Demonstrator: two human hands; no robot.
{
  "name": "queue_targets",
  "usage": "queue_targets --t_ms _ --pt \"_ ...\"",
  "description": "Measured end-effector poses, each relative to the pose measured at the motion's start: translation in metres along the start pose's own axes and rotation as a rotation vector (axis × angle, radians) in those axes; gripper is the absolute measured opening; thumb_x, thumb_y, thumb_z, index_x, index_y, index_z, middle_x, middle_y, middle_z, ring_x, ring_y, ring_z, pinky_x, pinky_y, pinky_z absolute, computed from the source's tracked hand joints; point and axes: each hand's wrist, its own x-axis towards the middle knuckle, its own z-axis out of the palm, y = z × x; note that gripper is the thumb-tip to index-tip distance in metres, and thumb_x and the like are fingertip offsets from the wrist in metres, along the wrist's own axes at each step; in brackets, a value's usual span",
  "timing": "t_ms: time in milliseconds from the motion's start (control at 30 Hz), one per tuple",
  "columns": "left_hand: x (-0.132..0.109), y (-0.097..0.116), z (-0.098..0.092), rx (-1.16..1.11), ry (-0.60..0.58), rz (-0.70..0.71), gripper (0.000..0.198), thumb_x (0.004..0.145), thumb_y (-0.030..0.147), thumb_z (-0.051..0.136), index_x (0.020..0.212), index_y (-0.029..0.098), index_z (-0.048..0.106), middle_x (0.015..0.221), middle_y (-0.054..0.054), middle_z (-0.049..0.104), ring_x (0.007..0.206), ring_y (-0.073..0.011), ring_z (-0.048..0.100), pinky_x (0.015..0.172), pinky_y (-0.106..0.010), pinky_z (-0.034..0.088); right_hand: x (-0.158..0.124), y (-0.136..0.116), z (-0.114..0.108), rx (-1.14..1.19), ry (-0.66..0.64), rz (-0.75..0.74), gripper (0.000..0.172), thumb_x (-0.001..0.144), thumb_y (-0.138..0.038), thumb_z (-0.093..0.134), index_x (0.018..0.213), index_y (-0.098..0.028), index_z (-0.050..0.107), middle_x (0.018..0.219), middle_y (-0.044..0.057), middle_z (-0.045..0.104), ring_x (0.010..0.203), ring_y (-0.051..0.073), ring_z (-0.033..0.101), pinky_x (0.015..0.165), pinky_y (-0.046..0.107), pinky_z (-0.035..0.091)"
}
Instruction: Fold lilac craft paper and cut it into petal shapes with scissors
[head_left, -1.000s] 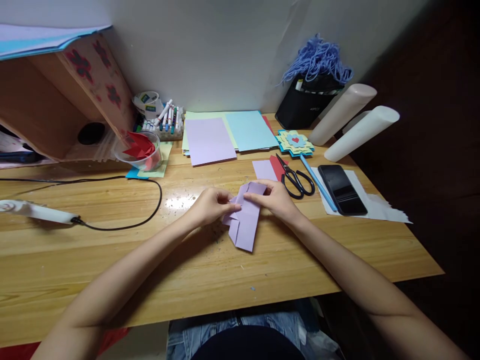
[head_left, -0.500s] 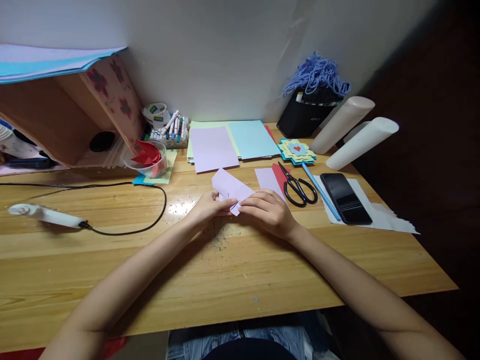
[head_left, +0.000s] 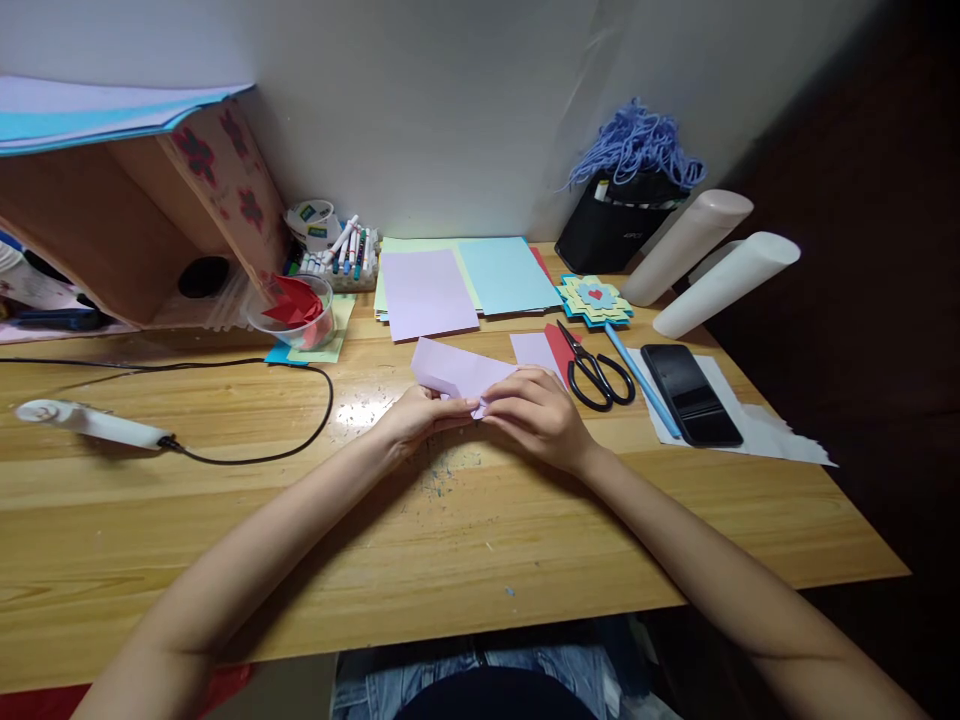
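A folded piece of lilac paper [head_left: 461, 368] is held just above the wooden table, between both hands. My left hand [head_left: 421, 415] grips its lower left edge, thumb on top and fingers underneath. My right hand [head_left: 541, 412] pinches the lower right part, its fingertips meeting my left thumb at a small folded corner. The fingers partly cover the folds there. Right of my right hand lie black-handled scissors [head_left: 600, 380], beside a lilac strip [head_left: 534, 349] and a red strip of paper [head_left: 559, 350].
Coloured sheets [head_left: 431, 295] lie at the back, near markers [head_left: 352, 250] and a plastic cup [head_left: 294, 318] with red folded paper. To the right are a layered paper flower [head_left: 595, 300], a blue pen [head_left: 641, 380] and a phone [head_left: 690, 395]. A corded white tool [head_left: 94, 424] lies left.
The lilac paper has turned in my hands; its upper left end now reaches further left and lies flatter. Both hands keep hold, with fingertips drawn closer together at the folded corner.
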Motion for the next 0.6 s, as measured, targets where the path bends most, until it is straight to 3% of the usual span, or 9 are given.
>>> queue_targets --t_ms 133,333,500,600 --pt "-0.0012 -0.0015 0.0000 0.064 -0.013 0.057 0.044 0.058 0.020 0.077 0.099 0.014 0.063 0.107 -0.010 0.064 0.092 -0.0185 0.062 0.085 -0.031 0.050 0.0035 -0.0028 -0.0021 0.033 -0.046 0.138 0.006 0.081 -0.027 0.059 0.082 -0.024 0.064 0.099 0.004 0.063 0.097 0.021 0.050 0.087 0.040 0.040" --pt "-0.0013 -0.0023 -0.0014 0.231 -0.014 0.182 0.040 0.059 0.024 0.075 0.096 0.014 0.063 0.101 -0.008 0.066 0.092 -0.0180 0.061 0.083 -0.030 0.047 0.0030 -0.0024 -0.0027 0.019 -0.063 0.178 0.007 0.079 -0.030 0.061 0.078 -0.025 0.064 0.099 0.004 0.061 0.099 0.022 0.048 0.092 0.043 0.035" --pt "-0.0029 -0.0014 0.0005 0.317 0.002 0.128 0.032 0.060 0.028 0.074 0.085 0.012 0.063 0.084 -0.006 0.067 0.072 -0.0147 0.062 0.069 -0.028 0.049 0.0024 -0.0044 -0.0026 0.025 -0.063 0.220 0.004 0.078 -0.027 0.061 0.077 -0.024 0.064 0.100 0.004 0.060 0.101 0.023 0.048 0.089 0.042 0.038" --pt "-0.0024 -0.0008 0.0022 0.290 0.014 0.113 0.035 0.058 0.028 0.075 0.087 0.011 0.063 0.085 -0.008 0.068 0.074 -0.0166 0.063 0.071 -0.030 0.050 0.0026 -0.0067 -0.0012 0.058 -0.005 0.286 0.006 0.077 -0.028 0.062 0.079 -0.023 0.061 0.101 0.007 0.056 0.101 0.024 0.049 0.088 0.042 0.041"
